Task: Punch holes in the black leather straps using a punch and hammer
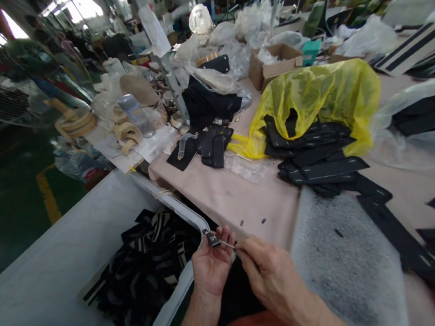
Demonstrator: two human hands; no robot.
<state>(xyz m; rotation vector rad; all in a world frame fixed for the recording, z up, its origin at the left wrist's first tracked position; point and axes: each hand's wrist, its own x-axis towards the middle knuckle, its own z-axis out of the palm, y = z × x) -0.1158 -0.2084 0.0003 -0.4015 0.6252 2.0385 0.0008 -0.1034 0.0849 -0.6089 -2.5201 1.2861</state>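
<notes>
My left hand [210,265] pinches a small dark metal clip [211,238] between thumb and fingers, just over the rim of a white bin [47,284]. My right hand [266,272] is closed in a pinch on a thin metal pin [228,244] that sticks out from the clip. Both hands hover at the near edge of the beige worktable [225,198]. The bin below my left hand holds a heap of black and beige strap pieces [147,274].
A yellow plastic bag [323,95] spills black flat pieces [318,157] onto the table. A grey foam pad [344,258] lies right of my hands. More black pieces [211,145], a cardboard box [273,64], tape rolls [77,123] and clear bags crowd the far side. The green floor lies left.
</notes>
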